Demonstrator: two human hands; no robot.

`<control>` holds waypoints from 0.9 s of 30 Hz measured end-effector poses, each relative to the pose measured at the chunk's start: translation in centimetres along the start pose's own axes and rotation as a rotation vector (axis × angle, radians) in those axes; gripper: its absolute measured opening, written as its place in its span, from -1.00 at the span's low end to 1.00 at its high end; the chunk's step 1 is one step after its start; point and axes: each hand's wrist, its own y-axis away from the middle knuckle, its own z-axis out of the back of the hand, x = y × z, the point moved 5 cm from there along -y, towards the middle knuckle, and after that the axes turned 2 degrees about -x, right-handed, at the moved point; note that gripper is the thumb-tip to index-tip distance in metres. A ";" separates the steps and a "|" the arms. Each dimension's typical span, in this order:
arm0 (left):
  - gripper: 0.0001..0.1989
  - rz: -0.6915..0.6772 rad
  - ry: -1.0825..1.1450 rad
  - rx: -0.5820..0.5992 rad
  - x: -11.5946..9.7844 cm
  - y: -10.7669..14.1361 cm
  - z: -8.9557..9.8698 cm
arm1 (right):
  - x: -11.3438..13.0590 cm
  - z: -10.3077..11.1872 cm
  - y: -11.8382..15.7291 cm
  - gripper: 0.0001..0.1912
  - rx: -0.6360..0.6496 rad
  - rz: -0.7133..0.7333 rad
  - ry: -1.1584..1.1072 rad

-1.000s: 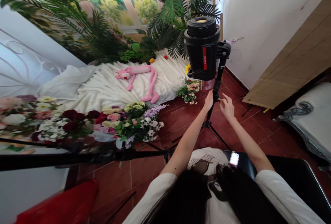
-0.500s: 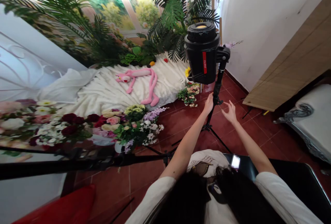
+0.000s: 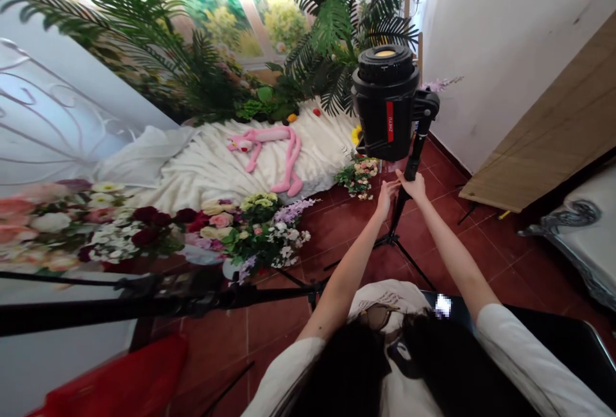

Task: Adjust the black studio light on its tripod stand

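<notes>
A black studio light [image 3: 378, 109] with a red label sits upright on a black light stand [image 3: 397, 213] in front of me. My right hand [image 3: 414, 187] is wrapped round the stand's pole just below the lamp's bracket. Close by on the left side of the pole is my left hand [image 3: 386, 196], its fingers stretched out towards the right hand. Whether its fingertips touch the pole or the right hand, I cannot tell. The stand's legs spread over the red tiled floor [image 3: 353, 212].
A pink plush toy [image 3: 289, 170] lies on white fabric [image 3: 212, 167] to the left, with flower bunches [image 3: 240, 231] along its front. A black boom pole [image 3: 144, 308] crosses the lower left. At right are a tan panel [image 3: 534, 128] and a white, silver-trimmed seat [image 3: 597, 212].
My right hand has come in from the right and closed round the pole. My left hand has loosened from the pole and its fingers have straightened. The view has shifted slightly left.
</notes>
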 end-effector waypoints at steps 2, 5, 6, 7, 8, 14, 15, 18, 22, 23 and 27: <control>-0.44 -0.008 -0.019 0.014 0.0 0.3 1.3 | -0.1 -0.6 -0.4 -0.59 -0.004 -0.034 -0.034; -0.47 0.001 -0.114 0.018 0.1 0.8 2.3 | 0.2 -0.8 -1.0 -0.55 -0.069 -0.034 -0.127; -0.51 0.001 -0.149 0.016 0.1 0.9 2.2 | 0.4 -0.8 -1.2 -0.55 -0.093 -0.027 -0.157; -0.56 -0.008 -0.181 0.016 -0.1 0.9 2.0 | 0.7 -0.8 -1.3 -0.55 -0.108 -0.017 -0.183; -0.61 -0.028 -0.207 0.019 -0.3 0.8 1.6 | 0.9 -0.7 -1.4 -0.55 -0.114 -0.005 -0.206; -0.66 -0.180 -0.202 0.038 -1.7 -1.0 -2.0 | 2.9 0.3 -1.2 -0.52 -0.079 0.121 -0.245; -0.63 -0.181 -0.175 0.042 -1.8 -1.3 -2.5 | 3.4 0.6 -1.3 -0.51 -0.086 0.132 -0.245; -0.57 -0.190 -0.104 0.058 -2.2 -1.9 -3.8 | 5.0 1.2 -1.8 -0.52 -0.106 0.156 -0.254; -0.44 -0.142 -0.131 0.099 -2.5 -2.1 -5.2 | 8.0 2.1 -3.0 -0.53 -0.114 0.190 -0.278; -0.39 -0.119 -0.153 0.106 -2.4 -2.1 -5.5 | 8.9 2.3 -3.3 -0.53 -0.115 0.193 -0.289; -0.31 -0.120 -0.239 0.121 -2.5 -2.3 -6.0 | 12.3 3.6 -3.9 -0.53 -0.102 0.209 -0.303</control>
